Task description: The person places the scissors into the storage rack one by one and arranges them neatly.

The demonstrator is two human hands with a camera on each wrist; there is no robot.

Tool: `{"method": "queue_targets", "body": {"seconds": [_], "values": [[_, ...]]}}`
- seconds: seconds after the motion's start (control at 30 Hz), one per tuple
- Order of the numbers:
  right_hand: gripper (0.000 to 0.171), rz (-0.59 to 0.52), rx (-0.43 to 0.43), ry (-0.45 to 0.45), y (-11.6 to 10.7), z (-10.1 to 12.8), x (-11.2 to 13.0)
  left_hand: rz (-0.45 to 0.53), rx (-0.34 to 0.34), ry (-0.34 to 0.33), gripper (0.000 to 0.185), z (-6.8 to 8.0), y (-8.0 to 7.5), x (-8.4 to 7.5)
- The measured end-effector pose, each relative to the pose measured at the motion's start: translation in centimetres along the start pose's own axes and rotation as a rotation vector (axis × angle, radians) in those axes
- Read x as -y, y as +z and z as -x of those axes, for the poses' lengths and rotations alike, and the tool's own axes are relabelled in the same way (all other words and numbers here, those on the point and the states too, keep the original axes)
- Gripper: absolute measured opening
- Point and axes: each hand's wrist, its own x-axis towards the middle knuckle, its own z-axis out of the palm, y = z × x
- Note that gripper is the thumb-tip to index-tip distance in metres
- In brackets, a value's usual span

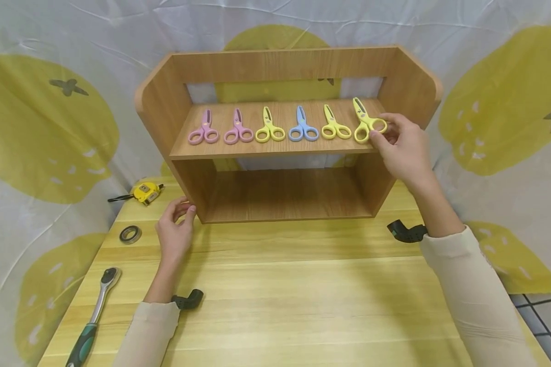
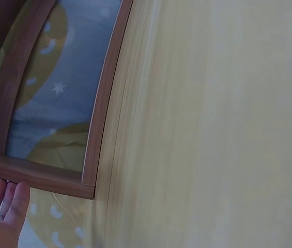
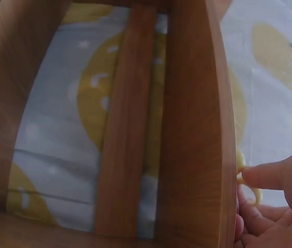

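Observation:
At the right end of the wooden desk shelf's (image 1: 284, 219) upper board, my right hand (image 1: 406, 148) pinches the handle loop of yellow scissors (image 1: 364, 122). To their left lie two pink scissors (image 1: 204, 130) (image 1: 238, 128), yellow scissors (image 1: 268, 127), blue scissors (image 1: 302, 126) and more yellow scissors (image 1: 334, 125), all with blades pointing back. My left hand (image 1: 176, 229) touches the shelf's lower left side with relaxed fingers. The right wrist view shows the pinched yellow loop (image 3: 257, 196) beyond the shelf's board; the blades are hidden there.
On the table's left lie a yellow tape measure (image 1: 146, 193), a dark ring (image 1: 130, 234) and a ratchet wrench (image 1: 94, 316) with a green-and-black handle. A patterned curtain (image 1: 133, 30) hangs behind and on both sides. The shelf's lower compartment (image 1: 284, 193) faces me.

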Motion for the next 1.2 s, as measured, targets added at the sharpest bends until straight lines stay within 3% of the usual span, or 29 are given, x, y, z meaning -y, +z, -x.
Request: {"method": "queue_targets", "body": {"seconds": [0.4, 0.67, 0.83, 1.2], "values": [[0.051, 0.169, 0.139, 0.05, 0.0, -1.3, 1.1, 0.041, -0.005, 0.006, 0.03, 0.3, -0.3, -0.4], [0.05, 0.174, 0.126, 0.023, 0.1, -1.2, 1.1, 0.054, 0.005, 0.004, 0.029, 0.2, -0.3, -0.4], [0.053, 0.142, 0.093, 0.002, 0.0, -0.5, 0.7, 0.035, 0.01, 0.007, 0.03, 0.3, -0.3, -0.3], [0.044, -0.029, -0.102, -0.128, 0.4, 3.2, -0.4, 0.029, 0.022, 0.031, 0.029, 1.0, -0.7, -0.9]]}}
